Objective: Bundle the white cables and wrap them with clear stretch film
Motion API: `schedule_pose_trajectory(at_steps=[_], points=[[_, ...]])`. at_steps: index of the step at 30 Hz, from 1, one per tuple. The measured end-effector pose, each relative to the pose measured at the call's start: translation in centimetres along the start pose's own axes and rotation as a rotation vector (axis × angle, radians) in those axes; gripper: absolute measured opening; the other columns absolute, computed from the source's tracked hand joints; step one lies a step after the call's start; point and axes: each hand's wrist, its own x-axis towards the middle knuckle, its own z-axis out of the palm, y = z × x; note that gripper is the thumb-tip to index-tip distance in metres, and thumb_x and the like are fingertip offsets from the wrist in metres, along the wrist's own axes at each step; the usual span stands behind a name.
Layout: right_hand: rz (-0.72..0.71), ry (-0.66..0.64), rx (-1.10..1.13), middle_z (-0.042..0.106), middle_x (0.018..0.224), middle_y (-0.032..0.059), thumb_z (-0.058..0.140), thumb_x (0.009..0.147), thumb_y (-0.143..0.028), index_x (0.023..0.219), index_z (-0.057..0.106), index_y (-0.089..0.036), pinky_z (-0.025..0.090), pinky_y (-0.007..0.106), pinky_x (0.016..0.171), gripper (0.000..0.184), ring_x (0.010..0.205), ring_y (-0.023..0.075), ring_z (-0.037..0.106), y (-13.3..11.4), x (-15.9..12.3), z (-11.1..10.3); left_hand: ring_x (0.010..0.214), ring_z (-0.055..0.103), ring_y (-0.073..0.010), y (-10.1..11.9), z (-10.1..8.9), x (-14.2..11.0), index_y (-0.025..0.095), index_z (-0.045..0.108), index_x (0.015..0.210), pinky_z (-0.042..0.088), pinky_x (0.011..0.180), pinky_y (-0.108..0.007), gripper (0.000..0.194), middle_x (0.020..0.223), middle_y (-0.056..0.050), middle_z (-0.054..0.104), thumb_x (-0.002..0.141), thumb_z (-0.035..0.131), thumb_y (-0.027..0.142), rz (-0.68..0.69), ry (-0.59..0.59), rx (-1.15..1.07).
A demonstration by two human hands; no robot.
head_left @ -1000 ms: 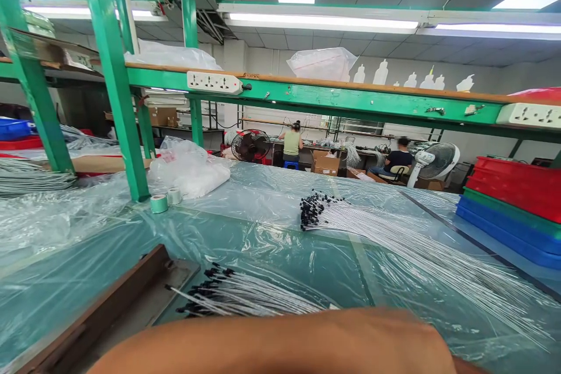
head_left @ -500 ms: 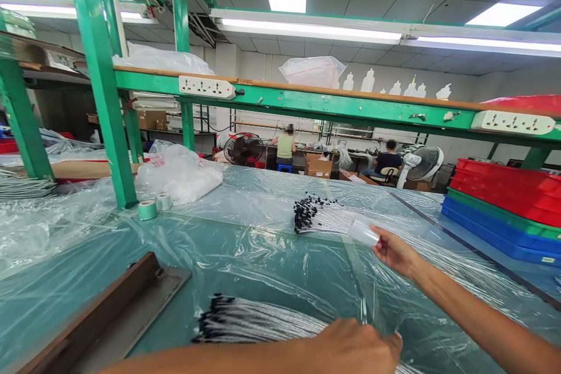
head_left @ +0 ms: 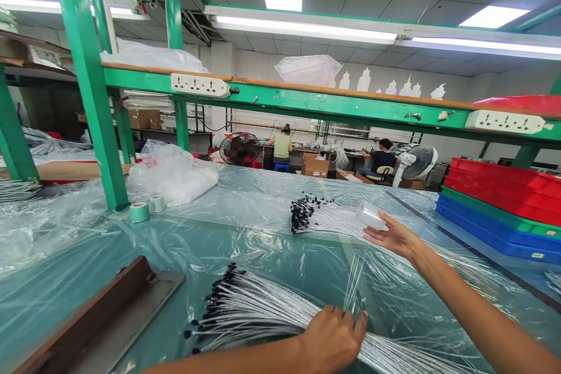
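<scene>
Well right of the clear roll (head_left: 370,216), illegible tray label (head_left: 537,255)

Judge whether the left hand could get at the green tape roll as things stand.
Probably not without letting go: the left hand is closed on the near cable bundle. The way across to the green tape roll otherwise looks free.

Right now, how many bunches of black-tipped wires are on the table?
2. The near wire bundle runs under the left hand; the far wire bundle lies farther back, partly hidden behind the right hand and its clear roll. Others may be hidden.
</scene>
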Motion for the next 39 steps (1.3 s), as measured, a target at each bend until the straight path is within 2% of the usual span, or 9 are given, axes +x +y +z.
schedule_pose_trajectory(at_steps=[4,7,9,12,16,20,29,34,39], points=[[0.028,-0.045,0.021,0.052,0.108,0.0099,0.047,0.084,-0.031,0.122,0.035,-0.016,0.053,0.031,0.061,0.042,0.083,0.0168,0.058,0.3,0.6,0.1,0.053,0.056,-0.0162,0.3,0.9,-0.2,0.011,0.047,0.098,0.041,0.046,-0.027,0.018,0.063,-0.002,0.06,0.083,0.037,0.018,-0.003,0.052,0.037],[0.014,-0.048,0.031,0.053,0.108,0.0089,0.048,0.083,-0.031,0.121,0.036,-0.018,0.053,0.029,0.06,0.042,0.082,0.0159,0.058,0.4,1.1,0.6,0.055,0.057,-0.0174,0.2,0.7,-0.1,0.013,0.048,0.085,0.039,0.047,-0.027,0.011,0.062,-0.004,0.059,0.082,0.037,0.015,-0.022,-0.028,0.03],[0.004,-0.049,0.033,0.053,0.107,0.0083,0.048,0.083,-0.031,0.121,0.037,-0.018,0.053,0.029,0.06,0.041,0.081,0.0155,0.058,0.2,1.2,1.1,0.059,0.058,-0.0186,-0.2,0.0,0.2,0.013,0.047,0.086,0.038,0.047,-0.027,0.01,0.067,-0.005,0.06,0.077,0.043,0.014,-0.078,-0.136,-0.038],[-0.019,-0.047,0.031,0.054,0.105,0.0076,0.048,0.083,-0.03,0.119,0.039,-0.018,0.053,0.028,0.059,0.039,0.08,0.0148,0.058,-0.9,1.2,1.9,0.066,0.059,-0.0204,-1.8,-1.8,0.8,0.014,0.045,0.093,0.037,0.05,-0.027,0.032,0.078,-0.006,0.062,0.062,0.054,0.014,-0.144,-0.232,-0.213],[-0.041,-0.036,0.014,0.054,0.102,0.0068,0.048,0.083,-0.031,0.116,0.042,-0.017,0.052,0.027,0.059,0.037,0.078,0.014,0.058,-2.6,1.0,2.7,0.07,0.059,-0.0201,-4.4,-4.2,1.4,0.021,0.043,0.102,0.032,0.05,-0.025,0.043,0.084,-0.001,0.063,0.06,0.049,0.016,-0.128,-0.194,-0.438],[-0.02,-0.006,-0.026,0.055,0.101,0.0068,0.048,0.083,-0.031,0.112,0.045,-0.015,0.051,0.026,0.057,0.034,0.076,0.0131,0.058,-3.2,1.3,2.9,0.067,0.057,-0.0166,-5.8,-4.7,2.1,0.025,0.048,0.096,0.027,0.047,-0.022,0.036,0.077,0.003,0.061,0.061,0.047,0.016,-0.188,-0.202,-0.611],[-0.062,0.076,-0.108,0.055,0.099,0.0055,0.05,0.082,-0.031,0.111,0.046,-0.016,0.05,0.028,0.06,0.032,0.076,0.013,0.057,-4.6,2.3,2.3,0.066,0.057,-0.0178,-5.4,-2.7,3.0,0.022,0.044,0.099,0.03,0.048,-0.023,0.034,0.078,0.001,0.061,0.065,0.045,0.017,-0.233,-0.151,-0.548],[-0.04,0.018,-0.141,0.056,0.098,0.0052,0.05,0.082,-0.031,0.11,0.047,-0.015,0.05,0.029,0.061,0.032,0.077,0.0134,0.057,-2.8,2.1,2.4,0.067,0.059,-0.0216,-3.1,1.5,2.4,0.016,0.043,0.1,0.037,0.049,-0.026,0.039,0.081,-0.006,0.062,0.063,0.053,0.017,-0.075,-0.321,-0.309],[-0.015,-0.009,-0.15,0.056,0.098,0.0051,0.05,0.082,-0.029,0.108,0.048,-0.015,0.051,0.029,0.062,0.03,0.077,0.0131,0.057,-1.0,2.5,2.1,0.07,0.057,-0.0192,-1.8,4.8,1.6,0.013,0.047,0.096,0.041,0.056,-0.029,0.018,0.08,-0.008,0.06,0.083,0.035,0.013,-0.084,-0.18,-0.035]])
